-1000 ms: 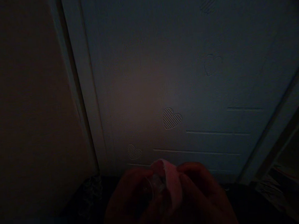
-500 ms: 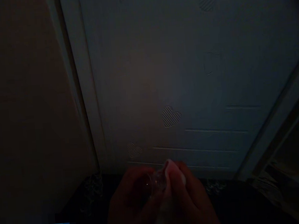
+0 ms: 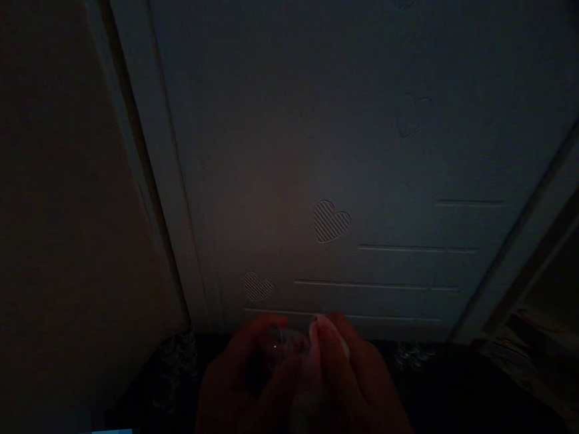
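Note:
Low in the dim view, my left hand point(image 3: 247, 381) is curled around a clear, glossy, rounded object point(image 3: 290, 342) that looks like glass or clear plastic; its exact kind is too dark to make out. Close beside it, my right hand point(image 3: 355, 379) pinches a pale pinkish cloth point(image 3: 315, 369) between thumb and fingers. The cloth's folded top edge touches the right side of the clear object, and its lower part hangs down between my hands. My left fingers hide much of the clear object.
Facing me is a pale panel point(image 3: 244, 147) with embossed hearts and lines. A brownish surface point(image 3: 52, 195) stands at left. Dark patterned fabric point(image 3: 175, 366) lies below. Shadowed items point(image 3: 540, 344) sit at the right, behind a frame edge. A pixelated blue patch covers the lower left.
Both hands have shifted slightly left in the view, with the clear object and the cloth still in them. The cloth's top fold sits a little lower and narrower. The camera has tilted slightly.

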Tool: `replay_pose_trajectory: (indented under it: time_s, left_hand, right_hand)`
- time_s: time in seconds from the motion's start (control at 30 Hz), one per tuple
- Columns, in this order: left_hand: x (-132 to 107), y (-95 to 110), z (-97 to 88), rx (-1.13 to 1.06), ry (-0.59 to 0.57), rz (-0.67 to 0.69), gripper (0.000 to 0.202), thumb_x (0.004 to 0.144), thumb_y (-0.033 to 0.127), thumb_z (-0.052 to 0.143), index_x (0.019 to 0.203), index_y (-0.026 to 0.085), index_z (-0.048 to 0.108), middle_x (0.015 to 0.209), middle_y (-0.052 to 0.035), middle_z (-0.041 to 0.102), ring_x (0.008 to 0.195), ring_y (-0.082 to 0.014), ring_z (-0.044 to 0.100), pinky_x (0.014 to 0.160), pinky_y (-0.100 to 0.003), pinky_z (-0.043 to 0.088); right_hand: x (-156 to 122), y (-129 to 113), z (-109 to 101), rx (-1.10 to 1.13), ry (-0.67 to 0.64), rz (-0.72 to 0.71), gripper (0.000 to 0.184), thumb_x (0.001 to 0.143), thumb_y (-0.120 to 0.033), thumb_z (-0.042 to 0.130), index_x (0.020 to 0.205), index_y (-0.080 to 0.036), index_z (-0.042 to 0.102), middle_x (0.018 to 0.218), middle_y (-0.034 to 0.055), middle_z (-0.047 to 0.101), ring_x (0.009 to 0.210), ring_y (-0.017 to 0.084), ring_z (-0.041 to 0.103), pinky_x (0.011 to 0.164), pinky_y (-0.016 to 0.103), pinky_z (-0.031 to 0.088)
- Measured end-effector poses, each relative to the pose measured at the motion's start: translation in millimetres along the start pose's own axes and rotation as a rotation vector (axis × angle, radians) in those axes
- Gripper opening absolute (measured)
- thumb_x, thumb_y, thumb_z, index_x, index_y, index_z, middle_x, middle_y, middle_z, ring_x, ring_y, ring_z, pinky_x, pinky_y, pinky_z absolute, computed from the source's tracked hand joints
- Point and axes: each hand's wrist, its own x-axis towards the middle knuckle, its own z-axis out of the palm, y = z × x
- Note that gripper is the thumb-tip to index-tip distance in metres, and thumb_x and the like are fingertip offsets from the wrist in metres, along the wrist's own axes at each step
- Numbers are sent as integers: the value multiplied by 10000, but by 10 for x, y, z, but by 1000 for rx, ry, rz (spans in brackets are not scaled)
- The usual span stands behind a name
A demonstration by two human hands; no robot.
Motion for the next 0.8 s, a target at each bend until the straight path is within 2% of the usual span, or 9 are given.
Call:
replay_pose_trajectory:
  time_s: [0.1,0.23,0.37,0.5,0.67,0.8]
  left_hand:
    - [11,41,25,-32,39,-28,181,675,360,752,832,273,770,616,49,696,554,-138,641,524,-186,512]
    - [-1,132,62,-92,121,-107,169,648,321,733,808,277,760,603,71,664,574,-117,613,558,-173,497]
    - [-22,169,73,-134,140,-149,156,634,300,731,787,279,752,606,77,646,584,-110,595,553,-161,484]
    - [-28,148,64,-149,101,-155,152,659,304,716,804,268,744,594,68,635,558,-121,580,517,-182,474]
    - [-26,134,63,-131,100,-136,149,645,302,714,782,250,742,638,45,663,618,-146,625,577,-205,509]
    - [14,63,27,-153,54,-159,179,650,318,733,808,237,753,644,36,648,598,-143,605,551,-202,499]
  right_hand:
    - [-4,5,52,-28,20,39,304,945,-520,509,864,-272,664,728,75,661,664,226,620,555,302,458]
    - [40,-83,99,-18,-43,44,434,974,-555,377,744,-243,572,585,14,564,524,168,534,481,287,366]
    - [70,-153,68,3,-98,35,444,962,-552,388,686,-226,509,573,-18,510,506,130,460,469,261,337]
    - [55,-154,31,-60,-94,-26,441,950,-526,442,639,-224,522,582,0,537,537,140,484,489,265,358]
    - [44,-146,6,-82,-124,-4,452,959,-523,433,632,-229,542,620,20,573,613,171,538,529,270,388]
    - [84,-152,-48,-88,-170,-48,405,956,-476,463,663,-228,591,611,4,596,580,159,557,532,265,388]
